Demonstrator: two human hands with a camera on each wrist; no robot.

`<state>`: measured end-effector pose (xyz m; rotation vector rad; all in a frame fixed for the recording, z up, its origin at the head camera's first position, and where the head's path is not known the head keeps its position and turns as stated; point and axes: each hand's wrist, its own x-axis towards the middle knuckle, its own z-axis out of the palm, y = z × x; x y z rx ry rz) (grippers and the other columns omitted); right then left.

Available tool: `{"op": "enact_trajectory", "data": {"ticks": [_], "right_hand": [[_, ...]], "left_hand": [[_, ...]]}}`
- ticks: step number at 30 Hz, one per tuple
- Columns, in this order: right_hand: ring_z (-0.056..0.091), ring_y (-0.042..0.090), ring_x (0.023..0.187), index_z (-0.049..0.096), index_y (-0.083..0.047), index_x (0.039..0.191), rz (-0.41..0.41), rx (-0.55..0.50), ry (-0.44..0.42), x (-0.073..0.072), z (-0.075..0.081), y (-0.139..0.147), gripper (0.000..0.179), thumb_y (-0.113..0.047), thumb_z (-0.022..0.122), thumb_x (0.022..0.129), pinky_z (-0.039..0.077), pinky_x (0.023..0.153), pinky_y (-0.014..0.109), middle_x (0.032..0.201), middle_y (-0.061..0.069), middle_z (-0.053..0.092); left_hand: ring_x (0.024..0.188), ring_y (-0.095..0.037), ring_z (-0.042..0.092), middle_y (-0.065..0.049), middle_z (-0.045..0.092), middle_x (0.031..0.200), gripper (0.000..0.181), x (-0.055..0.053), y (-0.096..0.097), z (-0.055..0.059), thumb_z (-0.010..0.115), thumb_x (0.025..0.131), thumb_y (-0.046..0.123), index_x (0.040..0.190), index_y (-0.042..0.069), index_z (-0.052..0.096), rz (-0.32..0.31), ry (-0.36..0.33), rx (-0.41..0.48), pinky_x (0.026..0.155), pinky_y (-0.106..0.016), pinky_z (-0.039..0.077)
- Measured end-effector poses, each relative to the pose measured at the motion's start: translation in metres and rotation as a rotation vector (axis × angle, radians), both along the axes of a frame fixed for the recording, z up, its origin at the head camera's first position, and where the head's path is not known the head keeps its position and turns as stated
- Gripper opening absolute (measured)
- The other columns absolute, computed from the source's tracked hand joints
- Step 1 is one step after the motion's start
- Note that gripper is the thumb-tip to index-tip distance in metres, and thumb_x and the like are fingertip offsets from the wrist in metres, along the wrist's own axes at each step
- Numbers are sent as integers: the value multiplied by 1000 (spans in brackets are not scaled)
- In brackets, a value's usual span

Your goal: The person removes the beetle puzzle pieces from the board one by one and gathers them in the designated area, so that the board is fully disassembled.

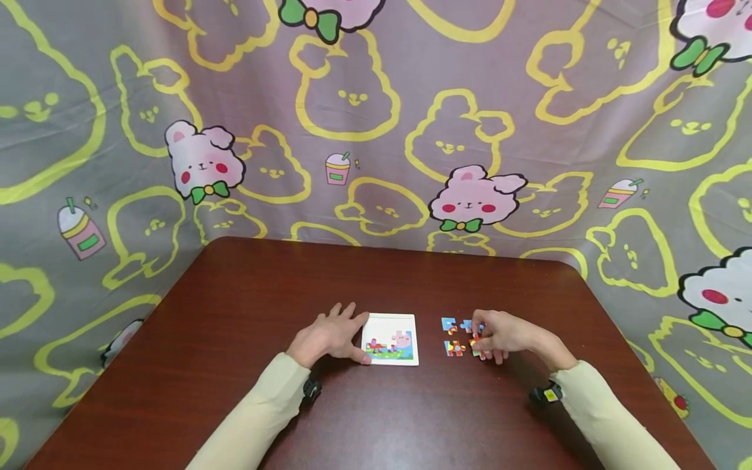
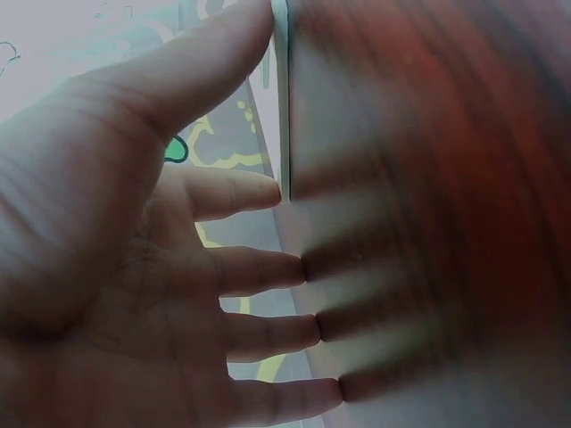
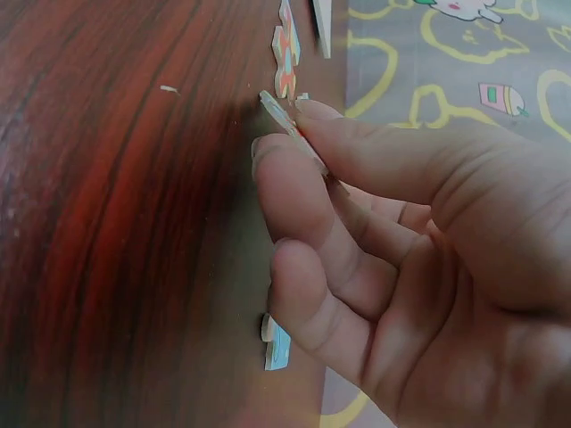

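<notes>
A white puzzle board (image 1: 388,325) lies flat mid-table, its lower part filled with a coloured picture that includes a pink pig's head. Along its left edge is my left hand (image 1: 335,333), fingers spread and straight. The thumb and index fingertip touch the board; the other fingertips (image 2: 290,270) rest on the table. To the board's right, my right hand (image 1: 505,333) pinches a red-and-yellow jigsaw piece (image 3: 284,114), tilted, between thumb and fingers. Loose jigsaw pieces lie around it: a blue one (image 1: 449,324), a red-and-yellow one (image 1: 454,348), and another blue one (image 1: 467,324) partly behind the fingers.
The dark brown wooden table (image 1: 376,418) extends around the puzzle on every side. A patterned cloth curtain (image 1: 376,156) stands behind it and at both sides. A tiny pale scrap (image 3: 169,88) lies on the tabletop near the right hand.
</notes>
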<state>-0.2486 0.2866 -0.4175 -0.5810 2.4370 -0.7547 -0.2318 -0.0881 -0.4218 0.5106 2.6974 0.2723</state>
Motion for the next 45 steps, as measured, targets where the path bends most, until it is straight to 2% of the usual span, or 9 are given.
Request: {"op": "enact_trajectory", "data": {"ticks": [5,16,20,24,34,39,45], "right_hand": [[63,24,48,48,-4,100,-14,-4,-11,0,-1,2,28,-19,70,91,52,47,39,65,7,67],[57,16,44,49,-5,96,-51,33,28,0,-4,3,32,-23,74,88,50,44,37,59,4,61],[56,15,42,51,-5,93,-32,37,46,0,-3,2,30,-23,74,88,49,42,34,58,4,61],[55,15,45,55,-7,98,-4,39,79,-1,-1,-3,28,-26,72,90,48,44,30,64,1,61],[58,16,53,60,-17,96,41,-28,208,-9,7,-40,13,-24,70,91,49,50,28,74,3,65],[60,21,55,60,-17,97,49,-40,222,-12,9,-65,13,-23,70,91,49,51,29,75,4,64],[58,17,54,61,-14,104,54,-42,230,-15,12,-85,18,-23,70,91,49,53,29,77,0,63]], "left_hand": [[150,-43,15,-16,19,164,97,0,-1,-1,73,78,60,155,21,29,-1,-3,12,115,-62,23],[150,-43,14,-17,18,164,97,-1,0,1,73,79,58,156,20,28,-2,-8,19,116,-63,21],[150,-43,14,-16,18,164,96,-1,1,1,73,79,59,156,21,29,-3,-8,7,116,-62,22],[150,-43,15,-16,19,164,96,-1,1,1,73,79,59,156,20,29,-1,-8,3,116,-62,22],[150,-44,16,-17,20,163,96,1,-1,2,75,78,57,155,19,31,7,1,11,115,-63,23],[150,-44,16,-17,20,163,96,2,-1,1,75,78,58,155,20,31,9,-2,17,115,-63,22],[149,-44,17,-17,21,163,96,2,-1,0,74,78,59,155,20,31,3,13,12,115,-63,24]]}}
